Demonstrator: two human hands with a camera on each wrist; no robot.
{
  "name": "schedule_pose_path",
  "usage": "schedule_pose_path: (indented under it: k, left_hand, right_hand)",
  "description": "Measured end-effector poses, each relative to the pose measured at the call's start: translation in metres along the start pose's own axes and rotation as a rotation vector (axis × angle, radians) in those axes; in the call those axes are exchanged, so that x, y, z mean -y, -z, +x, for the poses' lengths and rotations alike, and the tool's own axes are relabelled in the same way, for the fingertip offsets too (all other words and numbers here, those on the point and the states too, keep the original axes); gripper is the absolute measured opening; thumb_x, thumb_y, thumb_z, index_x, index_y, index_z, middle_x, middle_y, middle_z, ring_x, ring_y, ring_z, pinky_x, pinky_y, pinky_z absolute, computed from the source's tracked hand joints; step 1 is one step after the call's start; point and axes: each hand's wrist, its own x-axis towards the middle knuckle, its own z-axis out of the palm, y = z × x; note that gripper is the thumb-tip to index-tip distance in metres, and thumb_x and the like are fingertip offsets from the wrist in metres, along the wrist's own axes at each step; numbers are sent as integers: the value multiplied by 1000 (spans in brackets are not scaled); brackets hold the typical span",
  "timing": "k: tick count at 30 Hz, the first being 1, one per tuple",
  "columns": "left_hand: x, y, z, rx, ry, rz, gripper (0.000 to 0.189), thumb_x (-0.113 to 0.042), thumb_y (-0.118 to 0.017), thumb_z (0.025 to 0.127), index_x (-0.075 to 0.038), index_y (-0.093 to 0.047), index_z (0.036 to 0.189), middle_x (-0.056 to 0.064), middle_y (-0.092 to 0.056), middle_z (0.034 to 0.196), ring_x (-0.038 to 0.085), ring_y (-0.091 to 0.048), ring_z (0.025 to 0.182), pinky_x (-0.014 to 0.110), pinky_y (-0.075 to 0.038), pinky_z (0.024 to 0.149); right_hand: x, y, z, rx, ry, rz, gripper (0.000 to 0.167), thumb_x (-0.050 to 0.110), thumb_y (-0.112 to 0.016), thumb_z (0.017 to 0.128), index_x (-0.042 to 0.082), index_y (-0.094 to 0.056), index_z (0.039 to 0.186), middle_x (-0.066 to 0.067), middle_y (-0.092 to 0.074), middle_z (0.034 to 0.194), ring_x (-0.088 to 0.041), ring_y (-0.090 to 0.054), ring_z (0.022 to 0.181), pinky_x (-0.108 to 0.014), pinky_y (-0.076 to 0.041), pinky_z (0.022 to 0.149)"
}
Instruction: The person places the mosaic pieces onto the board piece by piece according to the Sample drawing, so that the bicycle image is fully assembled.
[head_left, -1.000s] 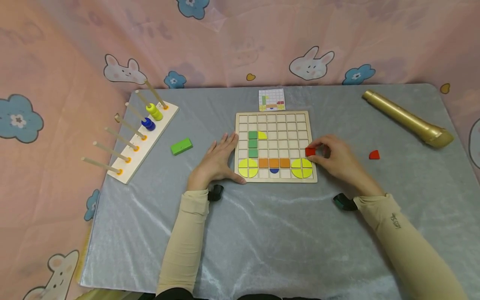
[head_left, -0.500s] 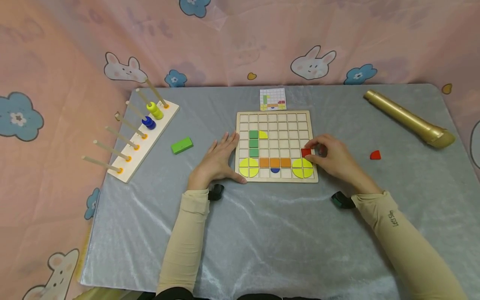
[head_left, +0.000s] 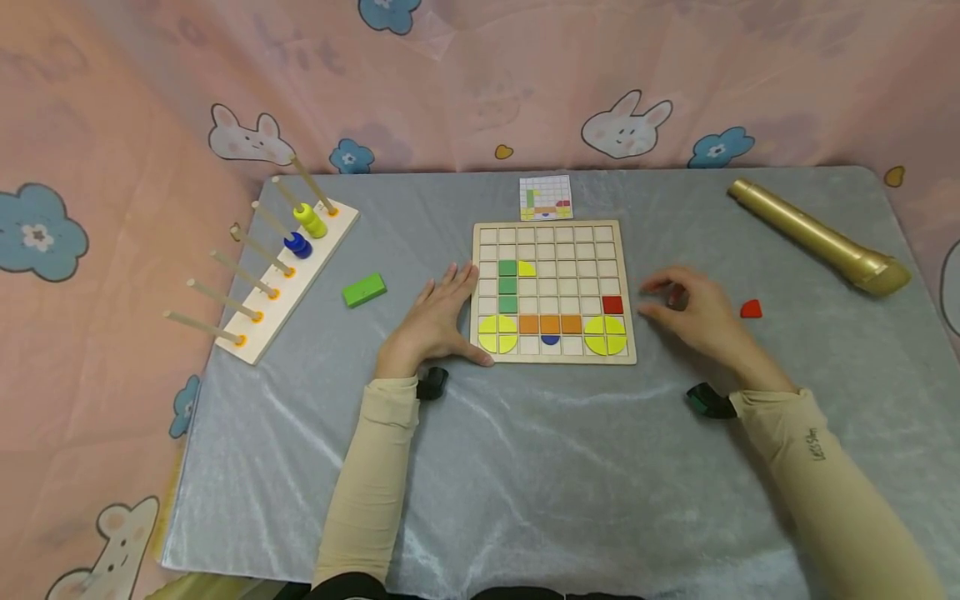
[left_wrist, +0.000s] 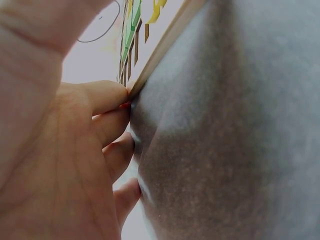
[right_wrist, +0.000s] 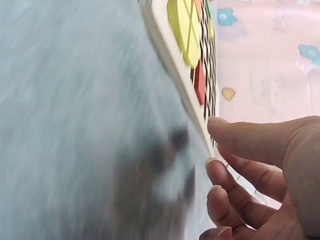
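Observation:
A wooden grid board (head_left: 555, 287) lies mid-table, with green and orange squares, yellow quarter-circles and a blue half-circle in its cells. A red square tile (head_left: 612, 305) sits in a cell by the right border, just above the right yellow circle. My left hand (head_left: 431, 321) rests against the board's left edge, fingers spread and thumb at the lower corner. To the right of the board hovers my right hand (head_left: 693, 312), holding nothing, its fingers loosely bent and thumb apart from them. A red rounded piece (head_left: 751, 309) lies on the cloth beyond it.
A pattern card (head_left: 545, 198) lies behind the board. At the left are a peg stand (head_left: 288, 287) with blue and yellow rings and a green block (head_left: 364, 291). A gold tube-like object (head_left: 817, 237) lies at the back right.
My right hand has set the red square into a cell at the board's right side, let go of it and drawn back to the right. The left hand has stayed put.

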Motion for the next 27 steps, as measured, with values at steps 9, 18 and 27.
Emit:
schedule_pose_path:
  k: [9, 18, 27]
  left_hand:
    - [-1, 0, 0, 2, -4, -2, 144, -43, -103, 67, -16, -8, 172, -4, 0, 180, 15, 6, 167, 42, 5, 137]
    - [-2, 0, 1, 5, 4, 0, 145, -42, -103, 67, -16, -7, 172, -4, 0, 180, 16, 7, 167, 43, 5, 137]
    - [-1, 0, 0, 10, 0, 6, 145, -44, -102, 67, -16, -6, 172, -4, 1, 180, 15, 7, 167, 42, 5, 137]
  right_hand:
    - [-33, 22, -17, -108, -19, -42, 27, 7, -83, 91, -1, -74, 116, -22, -68, 102, -1, -47, 81, -18, -35, 68]
    - [-61, 48, -37, -140, -140, -73, 28, 11, -82, 94, 0, -75, 119, -18, -63, 102, 9, -43, 78, -14, -34, 65]
    - [-73, 58, -45, -145, -185, -94, 28, 12, -80, 95, 0, -74, 120, -16, -62, 110, 11, -44, 81, -12, -35, 66]
